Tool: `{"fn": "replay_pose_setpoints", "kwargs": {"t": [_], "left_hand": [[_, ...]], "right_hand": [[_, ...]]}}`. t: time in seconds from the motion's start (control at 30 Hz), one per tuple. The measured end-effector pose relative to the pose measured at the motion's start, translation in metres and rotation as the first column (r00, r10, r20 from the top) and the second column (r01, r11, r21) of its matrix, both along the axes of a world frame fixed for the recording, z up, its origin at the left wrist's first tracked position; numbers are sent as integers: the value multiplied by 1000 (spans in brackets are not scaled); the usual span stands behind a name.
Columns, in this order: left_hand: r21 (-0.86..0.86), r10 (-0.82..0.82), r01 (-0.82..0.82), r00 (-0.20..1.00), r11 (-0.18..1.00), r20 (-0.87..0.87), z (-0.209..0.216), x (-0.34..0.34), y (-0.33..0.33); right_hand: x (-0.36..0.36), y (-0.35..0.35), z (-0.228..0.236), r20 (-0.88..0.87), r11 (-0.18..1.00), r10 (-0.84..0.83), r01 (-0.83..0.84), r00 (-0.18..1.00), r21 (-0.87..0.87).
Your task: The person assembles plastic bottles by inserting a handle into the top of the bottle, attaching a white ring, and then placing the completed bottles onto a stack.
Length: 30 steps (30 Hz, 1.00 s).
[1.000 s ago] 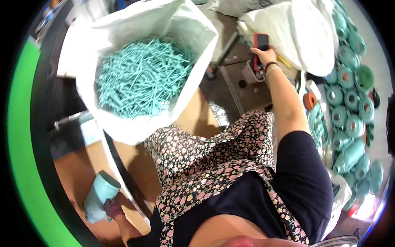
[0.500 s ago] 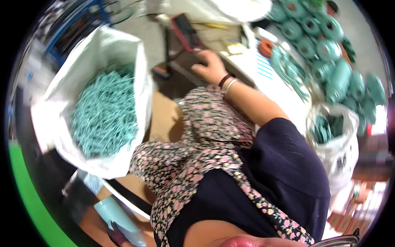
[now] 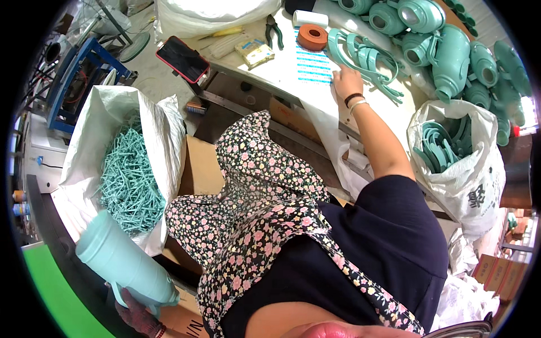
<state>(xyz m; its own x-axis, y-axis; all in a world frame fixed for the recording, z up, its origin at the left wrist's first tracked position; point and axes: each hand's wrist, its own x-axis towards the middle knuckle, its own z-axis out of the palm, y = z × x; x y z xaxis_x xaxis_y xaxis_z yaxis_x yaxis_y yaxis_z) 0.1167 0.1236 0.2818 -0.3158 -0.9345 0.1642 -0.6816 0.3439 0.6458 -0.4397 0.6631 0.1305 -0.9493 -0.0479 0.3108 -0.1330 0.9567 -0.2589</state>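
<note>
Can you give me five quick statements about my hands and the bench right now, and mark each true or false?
1. The left hand wears a dark glove. True.
2. The left hand holds a teal cylindrical container. True.
3. The right hand is inside a sack. False: it is beside the teal straps on the white table.
4. The pliers lie on the table. True.
5. The orange roll stands on the floor. False: it lies on the table.

The canister (image 3: pixel 127 260) looks smooth plastic, the sack (image 3: pixel 162 143) beside it crinkled plastic, the apron (image 3: pixel 265 225) matt cloth.
</note>
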Motion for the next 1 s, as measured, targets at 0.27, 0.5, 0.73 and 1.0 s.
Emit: {"fn": "replay_pose_setpoints", "kwargs": {"t": [0.27,0.5,0.73,1.0], "left_hand": [[647,-507,623,767,440,-393,37,-143,117],[687,-548,574,782,446,-298,56,-224,189],[704,-643,571,737,423,-211,43,-238,200],[323,-845,810,533,490,-54,2,-217,189]], "right_hand": [[6,-41,-9,-64,962,233,-239,970,-134],[10,-53,2,-113,912,408,-411,906,-3],[154,-191,111,20,-68,877,165,481,-984],[171,-237,113,100,26,892,171,441,-985]]}}
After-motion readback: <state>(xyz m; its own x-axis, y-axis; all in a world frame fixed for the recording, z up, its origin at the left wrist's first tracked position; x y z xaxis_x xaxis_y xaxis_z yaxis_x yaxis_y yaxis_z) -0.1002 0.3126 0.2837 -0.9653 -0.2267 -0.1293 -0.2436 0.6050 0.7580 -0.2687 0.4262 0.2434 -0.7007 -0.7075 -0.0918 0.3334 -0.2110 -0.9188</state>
